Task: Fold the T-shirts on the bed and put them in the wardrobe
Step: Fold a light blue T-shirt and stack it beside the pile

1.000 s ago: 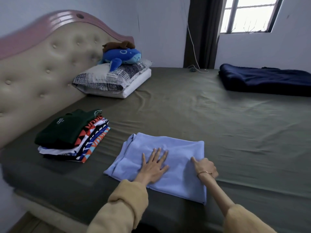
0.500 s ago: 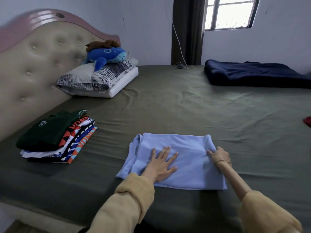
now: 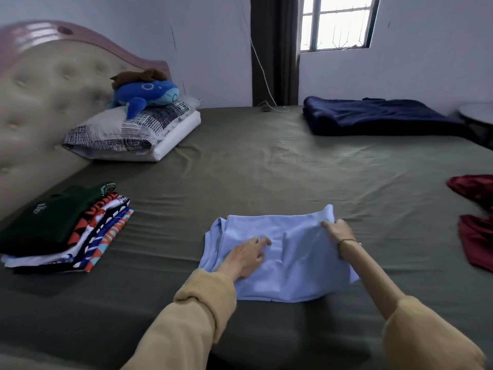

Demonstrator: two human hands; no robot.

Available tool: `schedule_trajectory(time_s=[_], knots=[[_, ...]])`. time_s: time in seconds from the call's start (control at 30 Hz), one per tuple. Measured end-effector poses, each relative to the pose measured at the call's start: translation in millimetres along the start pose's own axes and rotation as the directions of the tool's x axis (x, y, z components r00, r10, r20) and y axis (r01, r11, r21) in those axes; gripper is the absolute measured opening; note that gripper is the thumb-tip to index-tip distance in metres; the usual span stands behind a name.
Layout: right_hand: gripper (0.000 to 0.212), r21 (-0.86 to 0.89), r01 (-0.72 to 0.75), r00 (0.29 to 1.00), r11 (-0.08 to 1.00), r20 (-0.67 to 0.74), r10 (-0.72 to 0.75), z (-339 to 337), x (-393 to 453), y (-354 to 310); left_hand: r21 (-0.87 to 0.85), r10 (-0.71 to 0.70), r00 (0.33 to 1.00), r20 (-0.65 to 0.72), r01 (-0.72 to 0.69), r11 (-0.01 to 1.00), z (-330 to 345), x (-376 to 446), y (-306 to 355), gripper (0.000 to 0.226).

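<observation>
The left hand (image 3: pixel 246 256) lies flat, fingers relaxed, pressing the light blue T-shirt (image 3: pixel 290 268) onto the bed (image 3: pixel 266 169). The right hand (image 3: pixel 337 232) pinches the shirt's raised right edge.

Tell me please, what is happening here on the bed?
A person is folding a light blue T-shirt on the bed. The left hand presses flat on its middle, while the right hand grips the far right corner and lifts it. A stack of folded T-shirts lies to the left near the headboard, and red clothing, not yet folded, waits at the right edge. No wardrobe is in view.
</observation>
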State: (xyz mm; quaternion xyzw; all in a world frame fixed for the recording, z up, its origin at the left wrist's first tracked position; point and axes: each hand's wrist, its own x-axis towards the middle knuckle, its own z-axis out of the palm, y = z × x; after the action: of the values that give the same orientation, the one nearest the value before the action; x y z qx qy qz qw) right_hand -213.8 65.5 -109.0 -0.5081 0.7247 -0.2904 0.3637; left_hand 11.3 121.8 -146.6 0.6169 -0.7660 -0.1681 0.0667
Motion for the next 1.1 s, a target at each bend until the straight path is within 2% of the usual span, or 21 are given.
schedule_trajectory(time_s=[0.1,0.2,0.27,0.33,0.47,0.53,0.63,0.77,0.83,0.9,0.93,1.0,1.07,1.1], knots=[[0.047,0.023,0.043,0.996,0.999,0.073,-0.045,14.4,-6.8,-27.9,-0.347,-0.097,0.995,-0.03,0.081,0.934,-4.2,0.6,-9.0,0.028],[0.041,0.011,0.093,0.988,0.996,0.125,-0.094,39.3,-13.7,-56.3,-0.634,-0.229,0.973,0.001,0.178,0.753,-12.8,-0.2,-18.8,0.027],[0.026,-0.012,0.14,0.976,0.99,0.168,-0.136,60.2,-19.3,-71.7,-0.73,-0.295,0.955,0.04,0.229,0.644,-20.4,-2.4,-28.7,0.031],[0.018,-0.065,0.17,0.964,0.983,0.219,-0.152,82.8,-27.4,-84.7,-0.822,-0.344,0.932,0.118,0.286,0.492,-29.7,-6.4,-40.4,0.03],[0.029,-0.137,0.195,0.942,0.971,0.302,-0.146,124.2,-47.0,-98.4,-0.923,-0.39,0.881,0.269,0.352,0.158,-39.3,-17.5,-63.7,0.032],[0.015,-0.15,0.213,0.93,0.965,0.335,-0.153,148.7,-53.5,-98.8,-0.941,-0.408,0.87,0.277,0.332,0.069,-37.4,-21.0,-79.1,0.038],[0.015,-0.113,0.194,0.917,0.974,0.375,-0.139,178.2,-63.2,-98.7,-0.942,-0.408,0.875,0.262,0.323,0.088,-33.5,-25.0,-92.5,0.041],[0.041,-0.015,0.134,0.9,0.991,0.42,-0.115,191.7,-72.7,-100.0,-0.931,-0.402,0.888,0.223,0.316,0.182,-32.2,-23.9,-99.2,0.031],[0.038,0.091,0.044,0.864,0.995,0.496,-0.083,188.5,-70.1,-101.5,-0.937,-0.415,0.886,0.205,0.3,0.178,-31.6,-23.6,-101.2,0.027],[0.027,0.182,-0.058,0.818,0.981,0.573,-0.058,176.1,-68.6,-102.4,-0.933,-0.444,0.867,0.224,0.322,0.159,-31.0,-21.9,-102.7,0.026],[0.023,0.214,-0.05,0.831,0.976,0.551,-0.078,170.6,-63.9,-100.5,-0.926,-0.459,0.856,0.24,0.343,0.156,-32.9,-21.6,-101.2,0.028],[0.022,0.194,0.082,0.91,0.978,0.385,-0.153,157.6,-54.2,-94.9,-0.897,-0.502,0.831,0.241,0.388,0.211,-32.5,-20.4,-101.2,0.034],[0.02,0.065,0.171,0.973,0.983,0.144,-0.179,147.7,-39.3,-85.5,-0.859,-0.526,0.835,0.163,0.382,0.341,-31.3,-18.8,-102.7,0.031],[0.023,-0.01,0.168,0.985,0.986,0.029,-0.167,141.9,-34.2,-81.9,-0.823,-0.535,0.837,0.112,0.38,0.422,-28.5,-16.6,-105.9,0.033]])
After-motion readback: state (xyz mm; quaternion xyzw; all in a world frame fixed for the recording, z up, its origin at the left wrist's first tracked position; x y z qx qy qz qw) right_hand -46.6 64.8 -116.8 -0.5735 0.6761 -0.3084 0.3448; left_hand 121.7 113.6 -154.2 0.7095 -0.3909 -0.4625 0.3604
